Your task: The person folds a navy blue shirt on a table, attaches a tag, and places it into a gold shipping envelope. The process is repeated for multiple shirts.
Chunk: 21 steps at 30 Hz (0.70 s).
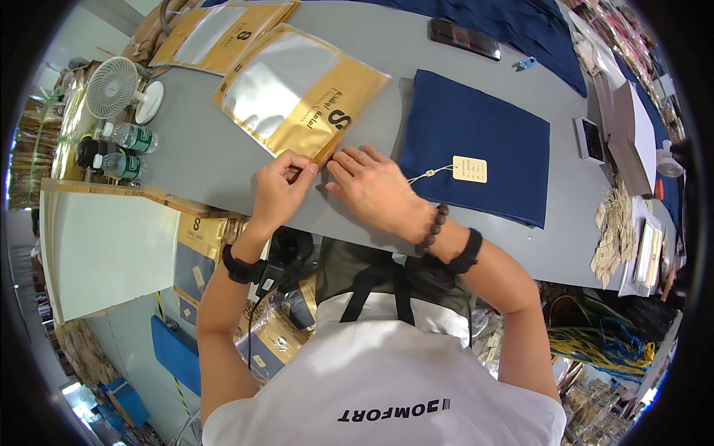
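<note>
A gold plastic packaging bag (279, 83) with a clear window and dark print lies on the grey table in front of me. Its near corner is pinched between the thumb and fingers of my left hand (285, 181). My right hand (371, 187) rests palm down beside that corner, fingers slightly spread; whether its fingertips touch the bag is hard to tell. Just right of it lies a folded navy blue cloth (474, 122), flat on the table. A cream hang tag (469, 169) on a thin string sits on the cloth near its front edge.
More gold bags (206, 36) are stacked at the back left. Left stand a white fan (114, 86) and plastic bottles (131, 136). A smartphone (464, 39), blue thread snips (525, 63) and navy fabric (535, 28) lie at the back. Loose tags (616, 234) lie at the right.
</note>
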Motion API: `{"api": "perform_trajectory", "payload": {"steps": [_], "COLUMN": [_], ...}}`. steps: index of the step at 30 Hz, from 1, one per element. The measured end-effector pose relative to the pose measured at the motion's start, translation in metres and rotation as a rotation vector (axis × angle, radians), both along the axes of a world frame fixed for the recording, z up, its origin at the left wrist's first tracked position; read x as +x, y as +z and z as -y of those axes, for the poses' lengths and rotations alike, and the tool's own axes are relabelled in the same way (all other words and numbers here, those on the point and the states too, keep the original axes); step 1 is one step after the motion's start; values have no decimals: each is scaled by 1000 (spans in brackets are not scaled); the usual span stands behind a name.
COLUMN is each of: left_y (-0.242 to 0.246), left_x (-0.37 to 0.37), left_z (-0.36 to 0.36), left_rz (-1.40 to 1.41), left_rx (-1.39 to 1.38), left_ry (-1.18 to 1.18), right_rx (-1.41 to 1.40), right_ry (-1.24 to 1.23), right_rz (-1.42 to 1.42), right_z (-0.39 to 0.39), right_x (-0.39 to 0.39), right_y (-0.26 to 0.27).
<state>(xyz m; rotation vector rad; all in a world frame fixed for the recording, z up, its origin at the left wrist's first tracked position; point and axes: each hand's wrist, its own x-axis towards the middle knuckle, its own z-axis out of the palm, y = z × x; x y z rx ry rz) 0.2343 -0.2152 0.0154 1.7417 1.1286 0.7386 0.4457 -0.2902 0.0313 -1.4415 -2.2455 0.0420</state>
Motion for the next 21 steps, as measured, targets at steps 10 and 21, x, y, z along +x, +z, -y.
{"api": "perform_trajectory", "payload": {"steps": [10,21], "left_y": [29,16], "left_x": [31,42], "left_z": [-1,29], "left_rz": [-334,-280], "left_rx": [142,423], "left_ry": [-88,38], "right_rx": [41,55], "right_ry": [25,57], "right_rz": [-222,-184], "right_z": [10,16], "right_x": [49,58], "right_y": [18,16]}}
